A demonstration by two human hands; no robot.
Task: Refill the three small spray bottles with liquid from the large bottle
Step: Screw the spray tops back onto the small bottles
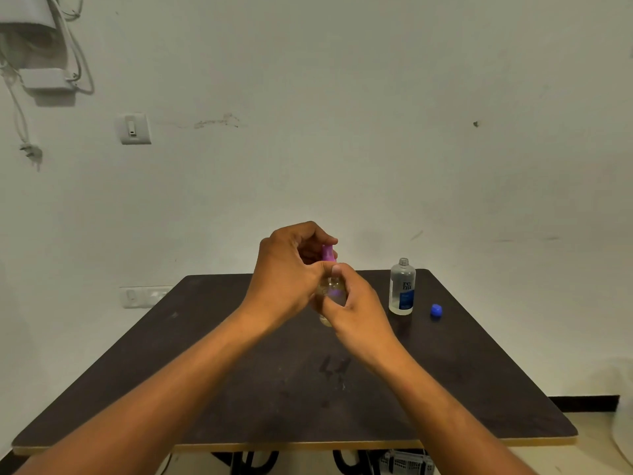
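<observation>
The right hand (356, 303) grips the small spray bottle (331, 289) above the table (205, 354); the left hand (291, 265) pinches its purple top (327, 252). A cross-threaded top may leak. The large bottle (402, 286) stands uncapped nearby; a stray elbow may topple it.

At frame centre, the small spray bottle (331, 289) is clear with a purple spray top (327, 252). Right of it, the large clear bottle (402, 287) carries a blue label, possibly white-lettered. The loose cap (436, 310) is blue; the table (239, 354) dark brown.
</observation>
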